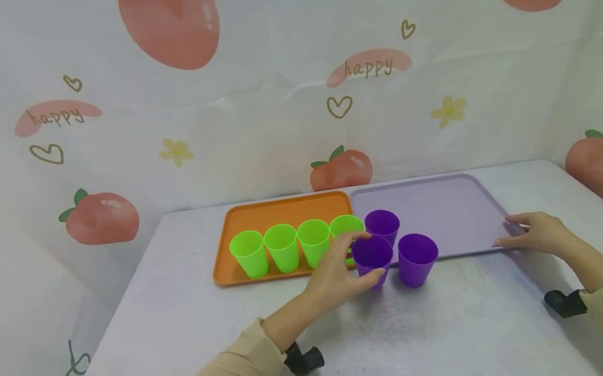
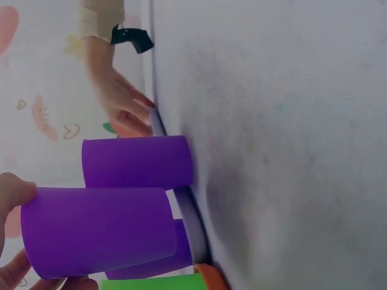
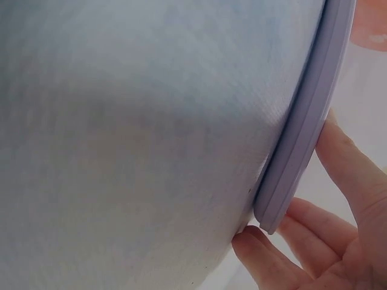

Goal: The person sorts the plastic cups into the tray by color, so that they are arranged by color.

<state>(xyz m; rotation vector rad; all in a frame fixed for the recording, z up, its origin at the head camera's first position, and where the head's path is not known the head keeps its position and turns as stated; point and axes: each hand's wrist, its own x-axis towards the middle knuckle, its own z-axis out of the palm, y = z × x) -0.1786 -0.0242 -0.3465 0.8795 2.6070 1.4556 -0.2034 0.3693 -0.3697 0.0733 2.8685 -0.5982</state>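
Note:
My left hand (image 1: 338, 277) grips a purple cup (image 1: 372, 252) near its rim, thumb on the near side and fingers on the far side. In the left wrist view this cup (image 2: 100, 229) lies large across the lower left. Just right of it, a second purple cup (image 1: 417, 258) stands upright by the front edge of the lavender tray (image 1: 445, 212). A third purple cup (image 1: 382, 220) is behind, at the tray's left side, partly hidden. My right hand (image 1: 542, 233) holds the tray's front right corner between thumb and fingers, as the right wrist view shows.
An orange tray (image 1: 287, 208) adjoins the lavender one on the left. Several bright green cups (image 1: 283, 249) stand in a row on it, the rightmost partly behind my left hand. Both trays lie on a white table (image 1: 183, 335) before a printed curtain (image 1: 268, 121).

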